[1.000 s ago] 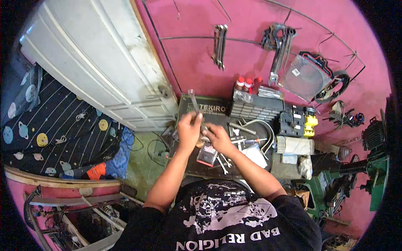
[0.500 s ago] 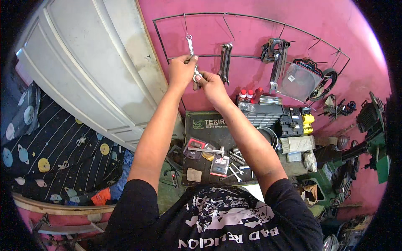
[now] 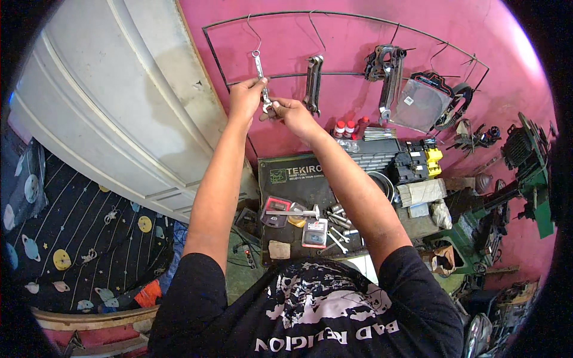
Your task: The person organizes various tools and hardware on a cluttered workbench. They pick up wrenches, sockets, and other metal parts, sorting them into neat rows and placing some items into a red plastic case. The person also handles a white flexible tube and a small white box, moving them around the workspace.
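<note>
A silver combination wrench hangs by its ring end from a wire hook on the wall rack. My left hand pinches its shaft about midway. At the lower, open-jaw end, the thumb and curled fingers of my right hand close on the wrench; exactly how the fingertips touch it is partly hidden. Just right of my hands, a bunch of open-end wrenches hangs from another hook. Farther right hangs a second wrench bunch, with darker metal parts beside it.
Below my arms is a workbench with a dark mat, bearing a caliper, a small boxed item, sockets and loose wrenches. Red bottles stand on a drawer cabinet. A white door is at left.
The view has shifted slightly, so the rack sits a bit farther left and higher. My right thumb has slid off the wrench's face to beside its jaw; my left hand keeps its grip.
</note>
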The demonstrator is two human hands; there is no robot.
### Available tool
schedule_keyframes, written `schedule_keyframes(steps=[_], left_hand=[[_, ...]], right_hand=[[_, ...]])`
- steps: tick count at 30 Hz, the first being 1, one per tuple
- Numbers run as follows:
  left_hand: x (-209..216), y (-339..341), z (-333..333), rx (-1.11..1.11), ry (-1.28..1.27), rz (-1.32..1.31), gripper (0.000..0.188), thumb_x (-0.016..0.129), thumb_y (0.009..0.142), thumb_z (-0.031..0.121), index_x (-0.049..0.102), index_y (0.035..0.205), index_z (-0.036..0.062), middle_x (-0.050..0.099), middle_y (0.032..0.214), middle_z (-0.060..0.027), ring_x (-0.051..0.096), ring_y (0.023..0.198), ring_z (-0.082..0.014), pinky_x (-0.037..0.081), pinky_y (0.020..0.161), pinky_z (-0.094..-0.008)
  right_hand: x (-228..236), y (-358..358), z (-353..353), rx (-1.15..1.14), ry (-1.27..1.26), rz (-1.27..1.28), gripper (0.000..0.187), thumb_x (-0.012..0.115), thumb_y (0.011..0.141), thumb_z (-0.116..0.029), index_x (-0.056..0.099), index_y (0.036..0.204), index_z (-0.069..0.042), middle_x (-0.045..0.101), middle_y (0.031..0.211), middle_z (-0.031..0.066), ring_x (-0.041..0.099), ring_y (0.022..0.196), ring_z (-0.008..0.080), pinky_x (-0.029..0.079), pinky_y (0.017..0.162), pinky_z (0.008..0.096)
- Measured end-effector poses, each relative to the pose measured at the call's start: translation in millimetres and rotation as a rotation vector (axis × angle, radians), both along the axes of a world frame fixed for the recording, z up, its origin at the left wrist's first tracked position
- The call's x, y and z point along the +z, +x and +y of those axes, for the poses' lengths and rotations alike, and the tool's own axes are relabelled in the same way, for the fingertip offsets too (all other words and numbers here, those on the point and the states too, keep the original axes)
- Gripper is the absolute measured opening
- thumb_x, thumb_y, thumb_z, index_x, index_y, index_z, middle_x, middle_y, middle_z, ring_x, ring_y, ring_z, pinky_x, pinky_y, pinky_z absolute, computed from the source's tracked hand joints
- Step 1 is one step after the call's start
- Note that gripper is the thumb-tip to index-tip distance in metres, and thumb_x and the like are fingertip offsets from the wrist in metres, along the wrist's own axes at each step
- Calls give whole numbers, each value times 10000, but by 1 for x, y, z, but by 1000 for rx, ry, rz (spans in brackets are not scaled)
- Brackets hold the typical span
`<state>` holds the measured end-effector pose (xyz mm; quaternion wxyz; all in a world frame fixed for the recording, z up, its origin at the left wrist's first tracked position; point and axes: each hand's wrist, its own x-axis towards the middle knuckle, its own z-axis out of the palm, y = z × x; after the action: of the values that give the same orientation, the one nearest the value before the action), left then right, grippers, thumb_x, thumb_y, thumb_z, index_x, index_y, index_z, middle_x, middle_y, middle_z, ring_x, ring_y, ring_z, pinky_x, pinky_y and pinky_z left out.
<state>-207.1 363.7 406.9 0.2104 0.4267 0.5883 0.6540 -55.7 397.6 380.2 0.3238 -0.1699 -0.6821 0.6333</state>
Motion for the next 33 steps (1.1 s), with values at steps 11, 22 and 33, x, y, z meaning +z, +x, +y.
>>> schedule_keyframes(steps=[11,22,33], left_hand=[[-62,-20,31,-12,-30,-89,273,677,993,256,766,1123,34,747,1043,-27,630,987,-113,463,914,-283],[-327,86,-81,25,-652,-204,327,651,938,280,731,987,-34,746,970,-113,667,919,-213,491,825,-418],[-400,252,-190,-624,-910,161,368,662,945,358,735,1136,52,744,994,-195,723,885,-310,538,829,-407]], right_hand=[[-127,80,-21,79,105,-277,410,492,1087,-246,544,1426,-20,721,1120,108,647,970,148,501,917,334],[-356,324,-143,-423,122,-996,255,633,925,-222,725,1113,-78,706,972,244,685,913,426,545,786,500],[-339,350,-155,-138,331,-1183,413,765,838,-381,671,1138,-114,732,1040,142,690,980,346,519,880,481]])
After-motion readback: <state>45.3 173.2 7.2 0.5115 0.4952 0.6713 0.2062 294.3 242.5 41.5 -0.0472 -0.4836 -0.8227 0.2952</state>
